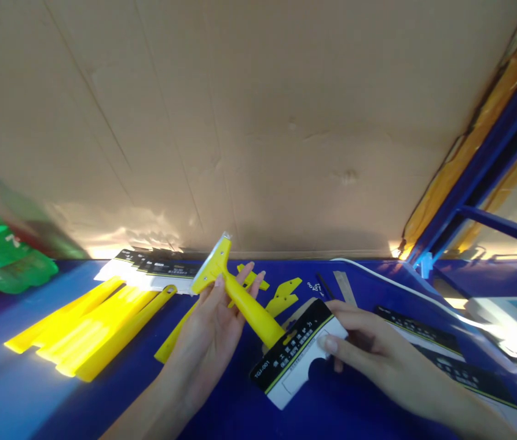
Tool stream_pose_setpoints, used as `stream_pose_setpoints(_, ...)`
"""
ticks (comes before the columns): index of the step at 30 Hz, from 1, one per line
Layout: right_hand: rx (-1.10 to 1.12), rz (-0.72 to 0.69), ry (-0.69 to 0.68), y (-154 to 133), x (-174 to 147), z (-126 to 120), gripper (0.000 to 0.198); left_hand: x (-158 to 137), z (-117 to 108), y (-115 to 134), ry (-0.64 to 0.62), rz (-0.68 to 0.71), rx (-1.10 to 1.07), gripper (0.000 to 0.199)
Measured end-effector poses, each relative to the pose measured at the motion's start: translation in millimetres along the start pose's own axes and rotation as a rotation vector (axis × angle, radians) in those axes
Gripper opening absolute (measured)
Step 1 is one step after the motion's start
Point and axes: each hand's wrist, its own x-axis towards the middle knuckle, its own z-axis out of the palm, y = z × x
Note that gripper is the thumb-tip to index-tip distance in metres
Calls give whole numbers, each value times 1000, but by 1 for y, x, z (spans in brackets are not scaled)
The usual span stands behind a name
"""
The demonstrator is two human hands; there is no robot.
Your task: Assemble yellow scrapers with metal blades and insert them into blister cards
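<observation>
My left hand (212, 324) is closed round the neck of a yellow scraper (252, 311), whose wide head with a metal edge and screws points up and away. Between the thumb and fingers of my right hand (368, 342) is a black and white printed card (302, 354). The card lies over the lower end of the scraper's handle, hiding it; whether the handle passes through the card's slot I cannot tell. Left of my left hand, several yellow scraper handles (102, 324) lie side by side, with black and white cards (167, 269) at their far ends.
Yellow plastic pieces (283, 296), small screws (314, 287) and a metal strip (344, 287) lie behind my hands on the blue table (222, 403). More cards (464, 376) are at right, near a white cable (391, 284). A green bottle (6, 256) lies at left; cardboard (258, 122) stands behind.
</observation>
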Motion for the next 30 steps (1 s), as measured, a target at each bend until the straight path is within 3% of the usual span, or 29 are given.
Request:
stream_pose_setpoints(3,32,5,48,6,2,11,37,-3,-1,-9,-26,-84,-22,49)
stream_pose_setpoints(9,56,83,103,9,4,20,43,-5,-7,-14,51,-118,16,50)
stream_pose_setpoints(13,129,86,147,8,6,17,46,-2,-17,-16,-83,-84,125,50)
stream_pose_setpoints(17,121,134,149,9,6,14,47,-4,-21,-19,-152,-116,151,30)
stream_pose_setpoints(23,120,153,146,10,6,16,45,-6,-22,-29,-248,-41,466,27)
stream_pose_setpoints(30,159,122,240,14,7,16,38,-6,-23,-28,-251,24,420,35)
